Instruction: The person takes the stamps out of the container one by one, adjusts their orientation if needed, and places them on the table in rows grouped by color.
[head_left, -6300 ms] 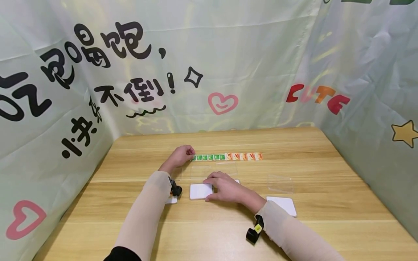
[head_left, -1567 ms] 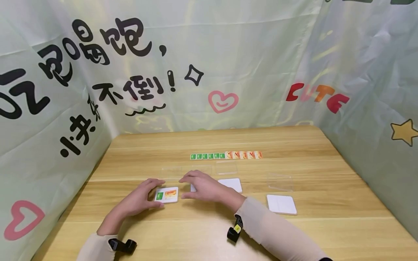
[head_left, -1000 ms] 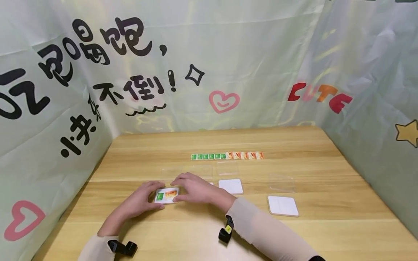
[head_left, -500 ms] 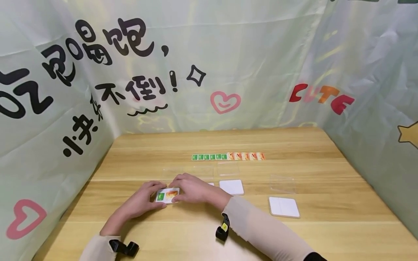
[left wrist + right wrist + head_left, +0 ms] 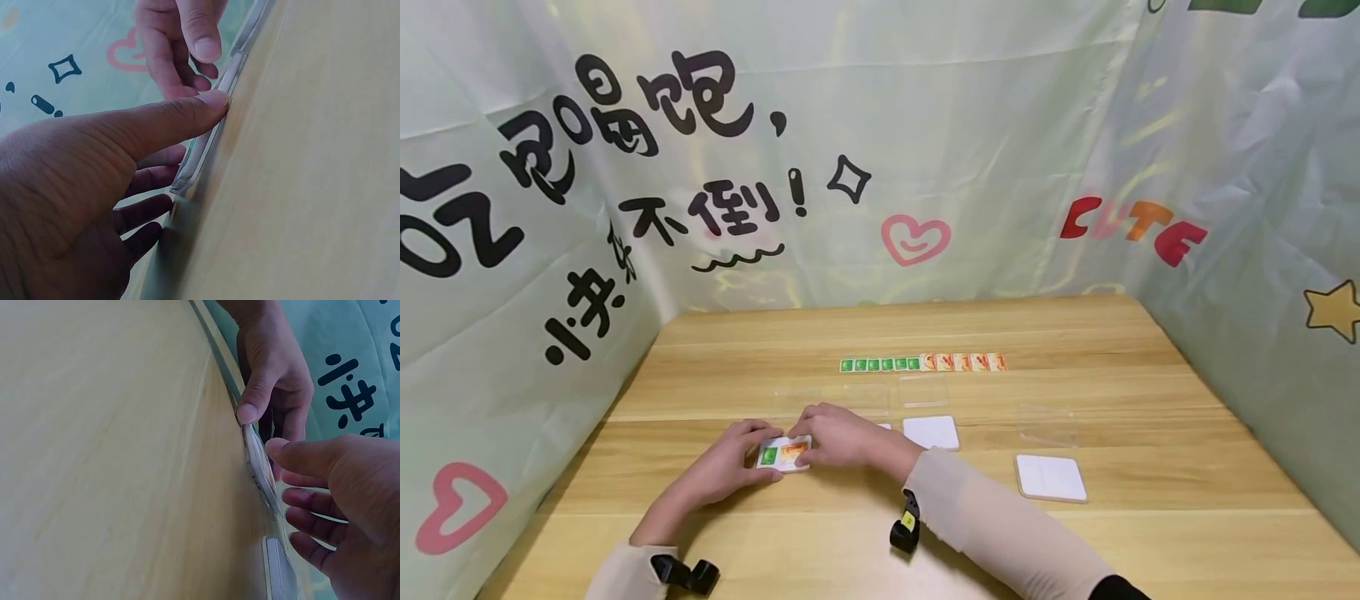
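Observation:
In the head view, a thin white card pack [image 5: 763, 467] lies on the table with a green sticker [image 5: 768, 456] and an orange sticker [image 5: 793, 451] on its face. My left hand [image 5: 728, 464] holds it at the left end, thumb along the near edge and fingers toward the far edge. The left wrist view shows that thumb [image 5: 187, 115] against the pack's clear rim [image 5: 199, 153]. From the right, my right hand [image 5: 842, 437] touches the pack's right end with thumb and fingertips, partly covering the orange sticker. Its other fingers are spread in the right wrist view.
Behind the hands runs a row of green stickers [image 5: 882, 364] and orange stickers [image 5: 962, 362]. White card packs lie to the right [image 5: 931, 432], one farther off [image 5: 1051, 477]; another is mostly hidden by my right hand. Clear plastic covers [image 5: 1047, 425] lie behind them. Printed cloth [image 5: 1000, 167] surrounds the table.
Over six seconds, my left hand came back from the sticker row to the stickered pack. My right hand moved left from the middle packs to its right end. Both hands barely moved in the last second.

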A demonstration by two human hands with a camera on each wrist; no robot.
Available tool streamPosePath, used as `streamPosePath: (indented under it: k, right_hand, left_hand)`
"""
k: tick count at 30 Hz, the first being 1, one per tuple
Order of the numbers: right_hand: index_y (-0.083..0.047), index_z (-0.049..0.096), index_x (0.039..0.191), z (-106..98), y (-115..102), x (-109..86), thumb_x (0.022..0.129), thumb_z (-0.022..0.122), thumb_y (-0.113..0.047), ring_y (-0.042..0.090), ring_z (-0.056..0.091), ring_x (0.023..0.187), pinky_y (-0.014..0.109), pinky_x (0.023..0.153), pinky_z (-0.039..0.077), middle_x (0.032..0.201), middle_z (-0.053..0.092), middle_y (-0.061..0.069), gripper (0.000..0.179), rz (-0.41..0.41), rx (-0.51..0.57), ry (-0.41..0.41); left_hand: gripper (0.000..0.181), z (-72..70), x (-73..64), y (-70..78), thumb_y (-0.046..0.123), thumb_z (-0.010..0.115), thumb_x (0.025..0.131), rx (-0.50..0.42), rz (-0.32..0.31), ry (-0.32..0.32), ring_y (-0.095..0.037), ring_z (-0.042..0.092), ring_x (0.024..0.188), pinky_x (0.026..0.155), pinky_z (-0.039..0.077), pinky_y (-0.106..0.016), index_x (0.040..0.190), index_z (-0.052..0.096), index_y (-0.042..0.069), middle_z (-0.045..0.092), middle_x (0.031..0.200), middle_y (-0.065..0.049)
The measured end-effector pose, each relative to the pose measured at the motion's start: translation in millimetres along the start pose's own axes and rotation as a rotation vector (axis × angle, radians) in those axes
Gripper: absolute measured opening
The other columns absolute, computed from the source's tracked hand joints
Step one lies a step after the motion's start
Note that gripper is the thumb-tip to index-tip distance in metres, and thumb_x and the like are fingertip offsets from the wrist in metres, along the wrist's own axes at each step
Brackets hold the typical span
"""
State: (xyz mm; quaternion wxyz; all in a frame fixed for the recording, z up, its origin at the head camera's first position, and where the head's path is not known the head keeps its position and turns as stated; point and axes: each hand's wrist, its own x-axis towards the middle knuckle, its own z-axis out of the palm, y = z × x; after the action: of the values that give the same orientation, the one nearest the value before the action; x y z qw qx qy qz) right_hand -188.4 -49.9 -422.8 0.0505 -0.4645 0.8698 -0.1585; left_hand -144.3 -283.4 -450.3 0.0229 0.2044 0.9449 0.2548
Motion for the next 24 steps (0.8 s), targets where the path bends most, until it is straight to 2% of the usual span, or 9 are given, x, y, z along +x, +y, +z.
streamPosePath:
  k: [6,12,24]
  right_hand:
    - [-0.011,0.067,0.126,1.4,-3.0,3.3,0.090,0.072,-0.033,0.012,0.055,0.108,0.023,0.097,0.041,0.118,0.061,-0.001,0.042,0.009,-0.028,-0.015]
    - [-0.013,0.069,0.123,1.8,-2.8,6.1,0.091,0.071,-0.026,0.009,0.056,0.107,0.022,0.097,0.040,0.116,0.061,-0.003,0.034,0.002,-0.062,-0.021]
    - [-0.017,0.071,0.109,-0.3,-5.3,7.3,0.089,0.072,-0.018,0.007,0.054,0.094,0.020,0.090,0.042,0.101,0.059,-0.007,0.020,0.005,-0.079,-0.014]
  left_hand:
    - [0.066,1.1,0.0,-1.4,0.046,0.077,0.081,0.000,0.002,0.000,-0.037,0.046,0.124,0.099,0.038,-0.059,0.133,0.061,0.008,0.052,0.133,-0.013]
    - [0.065,0.9,0.5,-1.0,0.046,0.077,0.081,-0.001,0.008,-0.001,-0.036,0.046,0.123,0.099,0.038,-0.058,0.132,0.061,0.009,0.052,0.133,-0.013]
    - [0.063,0.5,0.7,-0.5,0.042,0.079,0.080,0.001,0.022,0.008,-0.036,0.047,0.122,0.099,0.038,-0.057,0.131,0.062,0.007,0.053,0.131,-0.013]
